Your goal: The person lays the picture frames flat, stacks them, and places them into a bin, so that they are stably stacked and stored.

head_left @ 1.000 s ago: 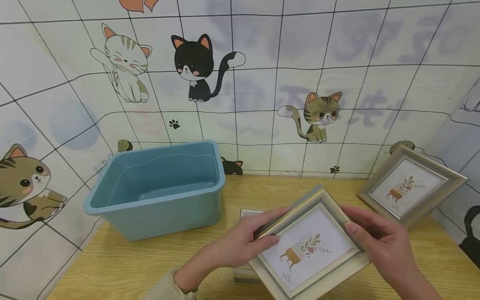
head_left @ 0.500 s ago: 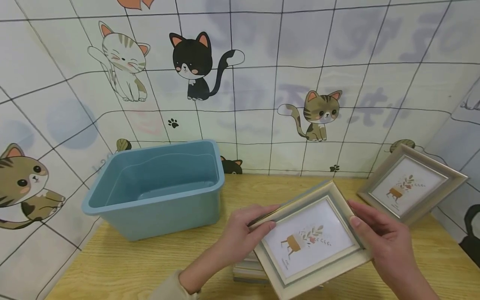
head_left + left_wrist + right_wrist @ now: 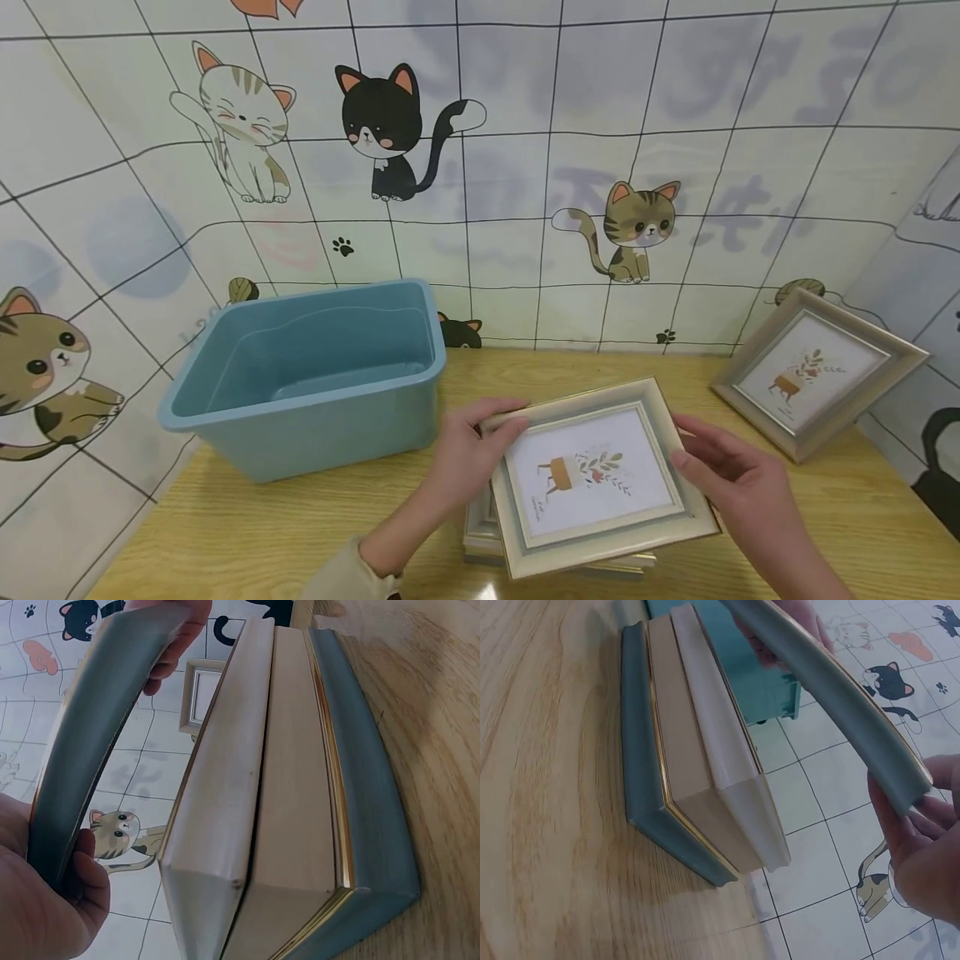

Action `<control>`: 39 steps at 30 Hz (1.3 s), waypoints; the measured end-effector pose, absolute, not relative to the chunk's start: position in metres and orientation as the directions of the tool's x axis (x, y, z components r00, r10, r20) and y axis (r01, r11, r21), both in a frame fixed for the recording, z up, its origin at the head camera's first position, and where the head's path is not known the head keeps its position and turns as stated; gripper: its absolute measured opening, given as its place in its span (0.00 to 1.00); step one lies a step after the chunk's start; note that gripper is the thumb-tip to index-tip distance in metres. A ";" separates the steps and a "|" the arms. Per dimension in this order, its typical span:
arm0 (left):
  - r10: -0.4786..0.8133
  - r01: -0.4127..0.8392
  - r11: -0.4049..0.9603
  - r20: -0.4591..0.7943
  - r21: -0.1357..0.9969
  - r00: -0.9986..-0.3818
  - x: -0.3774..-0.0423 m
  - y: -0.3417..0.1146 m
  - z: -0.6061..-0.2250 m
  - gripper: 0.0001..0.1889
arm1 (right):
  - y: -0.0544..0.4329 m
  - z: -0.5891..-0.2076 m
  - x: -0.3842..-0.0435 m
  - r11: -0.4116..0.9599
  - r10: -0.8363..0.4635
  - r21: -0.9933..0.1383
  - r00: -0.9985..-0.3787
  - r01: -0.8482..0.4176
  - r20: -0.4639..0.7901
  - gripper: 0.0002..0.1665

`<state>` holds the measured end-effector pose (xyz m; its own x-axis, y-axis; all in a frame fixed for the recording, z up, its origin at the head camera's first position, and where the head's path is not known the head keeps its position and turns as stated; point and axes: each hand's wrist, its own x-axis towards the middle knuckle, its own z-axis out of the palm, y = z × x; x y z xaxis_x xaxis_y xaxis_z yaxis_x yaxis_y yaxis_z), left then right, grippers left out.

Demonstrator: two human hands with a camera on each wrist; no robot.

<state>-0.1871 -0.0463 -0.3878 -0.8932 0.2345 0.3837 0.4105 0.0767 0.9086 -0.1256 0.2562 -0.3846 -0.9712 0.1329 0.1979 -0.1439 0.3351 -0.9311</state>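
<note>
Both hands hold a cream picture frame [image 3: 592, 550] with a grey-green inner band and a plant-pot print, its face up, slightly turned. My left hand [image 3: 468, 450] pinches the upper left corner, thumb on the face and fingers beneath. My right hand [image 3: 738, 487] grips the right edge the same way. The held frame's outer side [image 3: 97, 735] looks blue-green in the left wrist view. Below it, apart from it, a stack of frames lies on the table: a white one [image 3: 712, 712] on top, a beige one [image 3: 679, 712] under it, a blue-green one [image 3: 637, 727] at the bottom.
A blue plastic bin [image 3: 315, 433] stands at the left on the wood-grain table [image 3: 247, 533]. A champagne-coloured picture frame [image 3: 885, 346] leans at the back right by the cat-print wall covering [image 3: 510, 183]. A black object [image 3: 937, 475] sits at the right edge.
The held picture frame has shifted left and turned, so its edges lie more nearly level in the head view. Both hands moved left with it, and more of the stack shows below.
</note>
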 end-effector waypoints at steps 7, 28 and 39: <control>0.171 0.305 0.113 0.284 0.946 -0.944 -0.194 -0.048 -0.390 0.11 | 0.253 -0.390 -0.124 0.447 0.060 -0.879 -0.975 -0.167 0.216 0.29; 0.076 0.155 0.237 0.141 0.959 -0.987 -0.218 -0.049 -0.399 0.12 | 0.245 -0.397 -0.128 0.448 -0.043 -0.894 -0.999 -0.001 -0.021 0.39; 0.092 0.136 0.296 0.113 0.946 -0.989 -0.233 -0.048 -0.415 0.09 | 0.246 -0.403 -0.134 0.436 -0.107 -0.900 -0.991 0.026 -0.080 0.42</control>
